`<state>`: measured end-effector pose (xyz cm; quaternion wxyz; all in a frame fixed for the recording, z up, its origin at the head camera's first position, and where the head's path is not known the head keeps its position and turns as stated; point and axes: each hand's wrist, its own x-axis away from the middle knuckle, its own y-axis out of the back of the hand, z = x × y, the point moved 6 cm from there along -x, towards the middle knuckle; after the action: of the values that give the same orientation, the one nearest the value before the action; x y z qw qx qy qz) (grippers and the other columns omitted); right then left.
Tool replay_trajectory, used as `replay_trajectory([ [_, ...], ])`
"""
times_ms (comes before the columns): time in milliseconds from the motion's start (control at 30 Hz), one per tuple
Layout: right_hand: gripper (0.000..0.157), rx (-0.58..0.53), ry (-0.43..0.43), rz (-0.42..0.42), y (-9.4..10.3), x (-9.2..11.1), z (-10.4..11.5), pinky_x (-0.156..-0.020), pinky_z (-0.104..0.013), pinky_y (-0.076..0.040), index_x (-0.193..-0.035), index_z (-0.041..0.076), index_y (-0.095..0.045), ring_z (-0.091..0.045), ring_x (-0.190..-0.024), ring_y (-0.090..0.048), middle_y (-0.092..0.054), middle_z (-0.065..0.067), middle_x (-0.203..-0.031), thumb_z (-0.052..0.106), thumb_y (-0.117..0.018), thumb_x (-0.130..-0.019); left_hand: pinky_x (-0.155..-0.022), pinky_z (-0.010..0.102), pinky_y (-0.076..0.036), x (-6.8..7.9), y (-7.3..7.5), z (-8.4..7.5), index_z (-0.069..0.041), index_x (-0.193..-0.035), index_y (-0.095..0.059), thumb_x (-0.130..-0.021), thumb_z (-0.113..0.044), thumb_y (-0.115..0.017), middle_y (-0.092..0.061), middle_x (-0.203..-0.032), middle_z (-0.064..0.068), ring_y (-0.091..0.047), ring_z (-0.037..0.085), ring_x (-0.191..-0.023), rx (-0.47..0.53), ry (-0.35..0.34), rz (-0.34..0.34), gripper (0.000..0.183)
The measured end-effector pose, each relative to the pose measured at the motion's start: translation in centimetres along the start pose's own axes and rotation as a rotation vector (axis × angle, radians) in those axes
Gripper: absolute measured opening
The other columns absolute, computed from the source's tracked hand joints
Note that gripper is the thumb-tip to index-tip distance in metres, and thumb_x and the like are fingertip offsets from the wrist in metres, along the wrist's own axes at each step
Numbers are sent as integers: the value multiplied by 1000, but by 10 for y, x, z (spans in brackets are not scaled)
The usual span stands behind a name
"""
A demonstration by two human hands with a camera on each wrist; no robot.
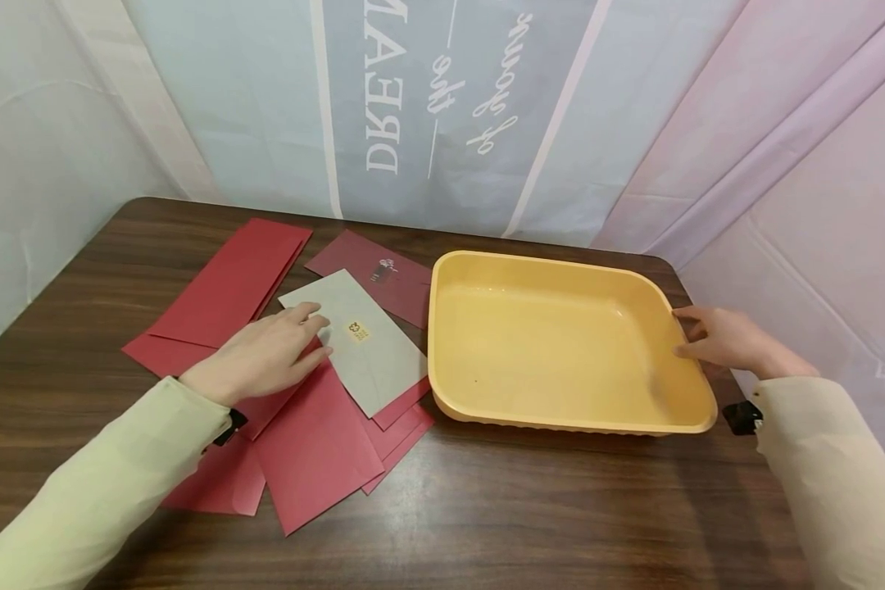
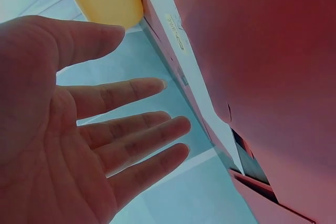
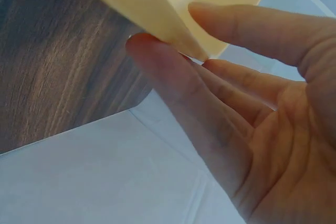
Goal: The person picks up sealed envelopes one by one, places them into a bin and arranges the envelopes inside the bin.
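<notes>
Over a spread of envelopes, my left hand (image 1: 269,348) hangs with its fingers apart and extended, holding nothing. Beneath and beside it lie several red envelopes (image 1: 324,451), overlapping each other, and a whitish-grey envelope (image 1: 376,360) with a small yellow label. A darker maroon envelope (image 1: 406,279) lies behind, partly covered by the grey one. In the left wrist view, a gap shows between the fingers (image 2: 142,145) and the paper. With my right hand (image 1: 726,340) I hold the right rim of a yellow plastic tray (image 1: 560,422), thumb inside the wall and fingers outside.
Everything lies on a dark wood-grain table (image 1: 487,508) with rounded far corners. At the back left is a folded-looking red envelope (image 1: 229,283). Printed cloth (image 1: 442,98) hangs along the back edge, with pale cloth at both sides. The tray's floor is bare.
</notes>
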<state>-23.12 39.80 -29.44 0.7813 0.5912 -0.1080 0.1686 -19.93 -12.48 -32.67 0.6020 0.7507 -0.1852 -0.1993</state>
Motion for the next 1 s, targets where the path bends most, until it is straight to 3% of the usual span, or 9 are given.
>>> replay_trajectory([
  [300,71,2,-6,-13,-1,-5,-1,-58,-38,-57,-137,-21,-26,-23,-66,-66,-61,-36,-97,7,-66,-86,-89,51,-50,6,-1,8,4,-122,-59,-93,-23,-62,-51,-132,26,-56,38,-116,1,25,21,40],
  [700,69,-14,-7,-16,-4,-3,-6,-59,-37,-57,-133,-24,-28,-25,-68,-68,-62,-35,-96,8,-65,-85,-88,52,-50,9,-5,13,5,-122,-57,-92,-23,-63,-53,-128,27,-56,39,-115,-6,17,22,41],
  [1000,70,-27,-1,-26,-4,-3,-5,-56,-35,-56,-133,-24,-27,-21,-64,-66,-63,-32,-92,8,-65,-85,-94,54,-47,15,-4,23,5,-127,-55,-92,-25,-64,-51,-131,27,-51,42,-121,6,86,64,47],
])
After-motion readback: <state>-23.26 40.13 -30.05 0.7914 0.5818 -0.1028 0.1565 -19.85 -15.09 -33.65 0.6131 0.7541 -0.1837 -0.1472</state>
